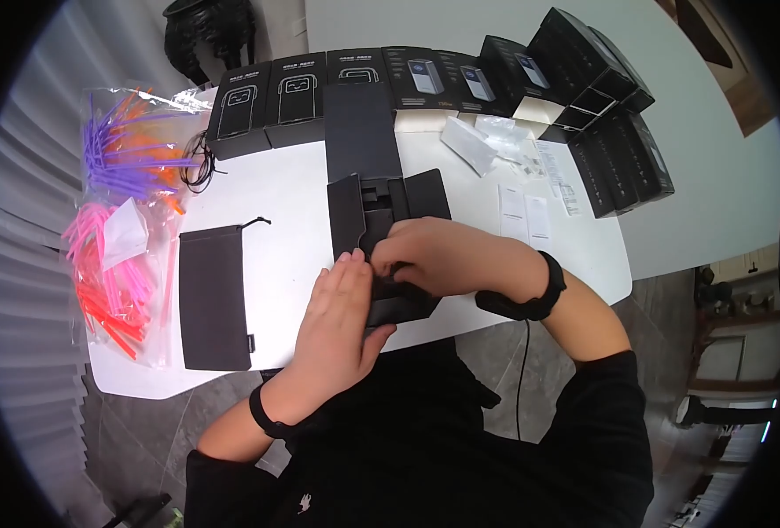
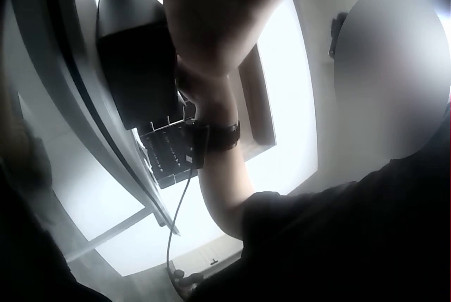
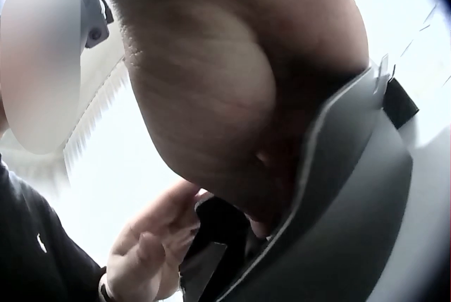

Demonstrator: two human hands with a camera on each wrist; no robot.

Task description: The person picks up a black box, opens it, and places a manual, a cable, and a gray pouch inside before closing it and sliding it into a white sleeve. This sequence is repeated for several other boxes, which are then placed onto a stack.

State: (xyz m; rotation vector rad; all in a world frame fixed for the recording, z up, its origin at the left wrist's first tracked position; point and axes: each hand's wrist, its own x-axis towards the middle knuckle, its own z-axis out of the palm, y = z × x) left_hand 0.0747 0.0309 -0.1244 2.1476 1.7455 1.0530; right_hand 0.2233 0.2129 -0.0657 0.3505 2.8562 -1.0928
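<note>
An open black cardboard box point(image 1: 425, 189) lies at the table's near edge, its lid panel point(image 1: 361, 132) and flaps spread outward. A black insert with cut-outs point(image 1: 377, 195) shows at its far end. My left hand point(image 1: 333, 321) rests along the box's left side, fingers straight and thumb apart at the near end. My right hand point(image 1: 434, 255) reaches down into the box with bent fingers. In the right wrist view, the right hand point(image 3: 211, 90) is between the box walls; its fingertips are hidden, so I cannot tell what they hold.
Several black printed boxes point(image 1: 298, 101) line the table's back and right side. A black drawstring pouch point(image 1: 214, 299) lies at left, beside clear bags of coloured sticks point(image 1: 126, 158). A coiled black cord point(image 1: 198, 167), white packets point(image 1: 469, 145) and paper slips point(image 1: 525, 216) lie around.
</note>
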